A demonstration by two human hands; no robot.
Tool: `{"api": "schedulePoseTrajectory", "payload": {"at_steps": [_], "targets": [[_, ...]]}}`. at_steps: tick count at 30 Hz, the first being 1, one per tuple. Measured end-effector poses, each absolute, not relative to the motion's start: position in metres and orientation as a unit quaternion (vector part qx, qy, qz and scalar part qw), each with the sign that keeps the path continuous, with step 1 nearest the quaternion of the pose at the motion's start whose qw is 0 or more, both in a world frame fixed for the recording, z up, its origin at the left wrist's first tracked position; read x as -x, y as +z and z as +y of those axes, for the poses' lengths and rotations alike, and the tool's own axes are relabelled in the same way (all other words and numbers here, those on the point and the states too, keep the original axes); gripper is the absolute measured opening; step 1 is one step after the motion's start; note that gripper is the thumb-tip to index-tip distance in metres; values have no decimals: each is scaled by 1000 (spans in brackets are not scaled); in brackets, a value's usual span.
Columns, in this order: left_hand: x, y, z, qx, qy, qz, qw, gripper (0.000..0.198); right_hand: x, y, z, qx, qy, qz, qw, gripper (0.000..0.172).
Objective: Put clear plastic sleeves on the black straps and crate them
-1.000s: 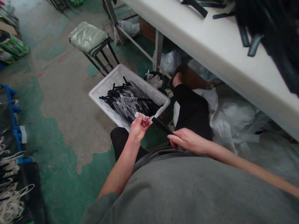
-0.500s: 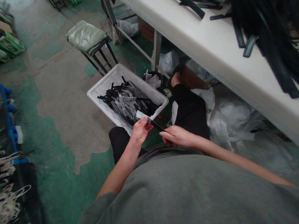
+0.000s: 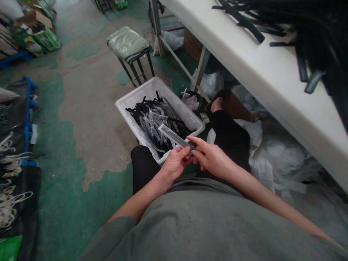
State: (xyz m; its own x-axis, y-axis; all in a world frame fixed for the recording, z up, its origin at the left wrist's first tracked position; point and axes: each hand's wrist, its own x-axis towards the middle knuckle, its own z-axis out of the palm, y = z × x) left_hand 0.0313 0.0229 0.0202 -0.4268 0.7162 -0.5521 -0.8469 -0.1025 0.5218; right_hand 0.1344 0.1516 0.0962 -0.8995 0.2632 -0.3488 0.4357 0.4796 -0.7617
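Nearest, at six o'clock, left hand (image 3: 175,167) and right hand (image 3: 213,159) meet, each grip pinching the near end of a clear-sleeved black strip (image 3: 175,136). It points to ten o'clock over a white bin (image 3: 136,96) of similar strips. At two o'clock, the table (image 3: 264,76) carries a black strip pile (image 3: 301,13).

So the thing being handled is a long, flat, narrow strip (image 3: 174,135), dark inside and wrapped in clear shiny plastic, so it looks greyish. It's gripped only at its near end, pinched between the left hand (image 3: 175,167) and the right hand (image 3: 214,159), and the rest is left sticking out free. It's tilted, with the far end pointed up and left, and held over the near corner of the white bin (image 3: 121,108).
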Motion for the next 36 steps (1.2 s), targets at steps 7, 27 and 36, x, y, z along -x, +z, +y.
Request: {"api": "schedulePoseTrajectory", "payload": {"at_steps": [7, 27, 36], "targets": [[-26, 29, 15, 153, 781, 389, 465, 36, -139, 116, 158, -150, -394, 906, 41, 53], [-20, 41, 6, 126, 814, 370, 430, 34, -123, 123, 157, -116, -383, 916, 38, 51], [-25, 45, 7, 108, 798, 367, 466, 32, -114, 116, 152, -119, -395, 910, 47, 45]]}}
